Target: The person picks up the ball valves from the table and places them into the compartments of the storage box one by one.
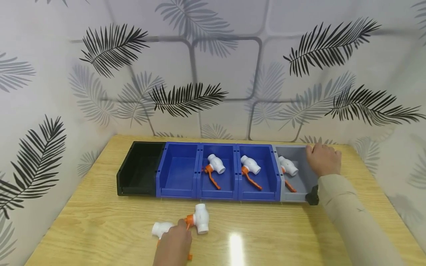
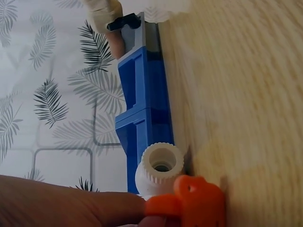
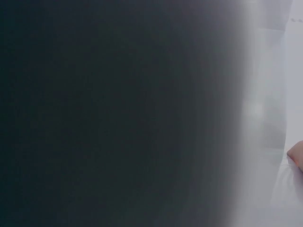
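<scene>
In the head view my left hand (image 1: 176,240) is low near the front of the table, pinching the orange lever of a white ball valve (image 1: 201,218). The left wrist view shows that valve's ribbed white end (image 2: 163,163) and orange lever (image 2: 203,201) close to my finger. A second white ball valve (image 1: 161,228) lies beside it, partly covered by the hand. My right hand (image 1: 323,159) is at the right side of the grey bin (image 1: 301,184), fingers bent and tips hidden. Inside that bin lies another ball valve (image 1: 288,166).
Left of the grey bin, two blue bins hold one ball valve (image 1: 251,165) and another ball valve (image 1: 216,164). Farther left stand a blue bin (image 1: 181,173) and a black bin (image 1: 141,171). A leaf-patterned sheet (image 1: 219,74) rises behind the table. Darkness blocks most of the right wrist view.
</scene>
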A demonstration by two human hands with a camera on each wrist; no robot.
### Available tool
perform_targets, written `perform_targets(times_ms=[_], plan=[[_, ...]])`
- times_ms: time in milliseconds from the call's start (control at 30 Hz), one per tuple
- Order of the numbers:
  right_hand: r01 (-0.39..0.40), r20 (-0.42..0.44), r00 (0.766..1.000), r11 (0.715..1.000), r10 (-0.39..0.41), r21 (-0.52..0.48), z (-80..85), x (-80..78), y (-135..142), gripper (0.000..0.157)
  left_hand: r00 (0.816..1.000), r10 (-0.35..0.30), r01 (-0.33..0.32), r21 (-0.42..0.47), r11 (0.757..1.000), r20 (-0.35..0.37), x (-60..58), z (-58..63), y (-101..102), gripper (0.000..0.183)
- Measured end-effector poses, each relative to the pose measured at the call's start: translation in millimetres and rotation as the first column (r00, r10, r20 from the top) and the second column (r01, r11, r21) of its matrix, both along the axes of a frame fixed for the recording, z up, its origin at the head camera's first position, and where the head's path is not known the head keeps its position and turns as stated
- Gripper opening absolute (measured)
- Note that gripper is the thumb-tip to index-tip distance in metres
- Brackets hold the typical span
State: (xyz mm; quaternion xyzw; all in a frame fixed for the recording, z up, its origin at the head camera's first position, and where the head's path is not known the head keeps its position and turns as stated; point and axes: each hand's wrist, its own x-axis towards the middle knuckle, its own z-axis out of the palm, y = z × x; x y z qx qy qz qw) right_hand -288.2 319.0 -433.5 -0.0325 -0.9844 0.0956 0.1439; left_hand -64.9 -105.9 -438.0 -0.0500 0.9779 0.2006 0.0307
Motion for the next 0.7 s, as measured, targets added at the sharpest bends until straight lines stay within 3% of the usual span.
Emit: perform_targets(times_ms=[300, 700], plan=[[-0.004, -0.021, 1.0, 1.0, 0.004, -0.004, 3.0, 3.2, -2, 0.048, 1.0, 0.01, -0.013, 0.095, 0.995, 0.026, -1.0, 6.1, -8, 0.009], [-0.003, -0.009, 1.0, 1.0, 0.003, -0.003, 5.6, 5.5, -4, 0.048, 1.0, -0.017, 0.016, 0.105, 0.994, 0.015, -4.5, 25.0, -24, 0.011]])
